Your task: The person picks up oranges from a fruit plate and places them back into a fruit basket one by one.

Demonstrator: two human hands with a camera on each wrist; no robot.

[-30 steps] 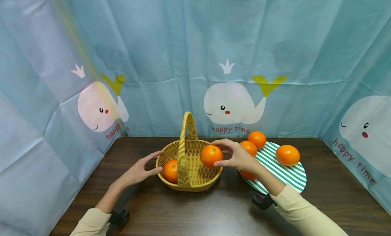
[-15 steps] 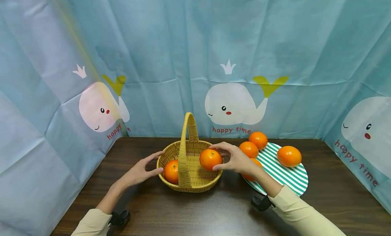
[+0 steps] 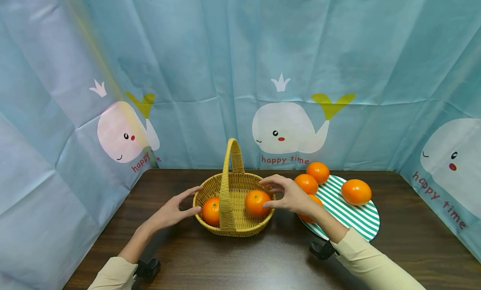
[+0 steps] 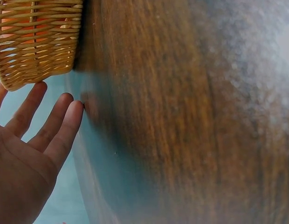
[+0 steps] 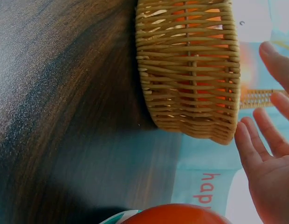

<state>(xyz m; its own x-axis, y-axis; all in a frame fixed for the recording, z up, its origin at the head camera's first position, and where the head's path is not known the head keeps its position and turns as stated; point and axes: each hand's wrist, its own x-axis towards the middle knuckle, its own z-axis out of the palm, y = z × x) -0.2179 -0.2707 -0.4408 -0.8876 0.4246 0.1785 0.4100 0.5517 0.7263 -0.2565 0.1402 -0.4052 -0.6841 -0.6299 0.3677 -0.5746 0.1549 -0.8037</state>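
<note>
A yellow wicker basket [image 3: 246,230] with a tall handle stands at the table's middle. One orange [image 3: 209,210] lies in its left half, partly behind the handle, and a second orange [image 3: 256,203] in its right half. My right hand [image 3: 294,197] is at the basket's right rim, fingers spread and thumb tip overlapping the second orange in the head view. In the right wrist view the fingers look extended and a fingertip [image 5: 242,128] meets the rim. At the left rim rests my left hand [image 3: 165,211], thumb and fingers spread; the left wrist view shows fingertips against the wicker [image 4: 39,51].
To the right lies a round green-and-white striped plate [image 3: 347,215]. An orange [image 3: 356,192] sits on its right side; other oranges [image 3: 306,184] crowd its left edge, one partly behind the right forearm. A blue whale-print curtain [image 3: 195,73] hangs behind the dark wooden table [image 3: 240,261].
The orange my right hand was holding has gone down into the right half of the basket, and the fingers have come off it. My left hand has stayed at the rim.
</note>
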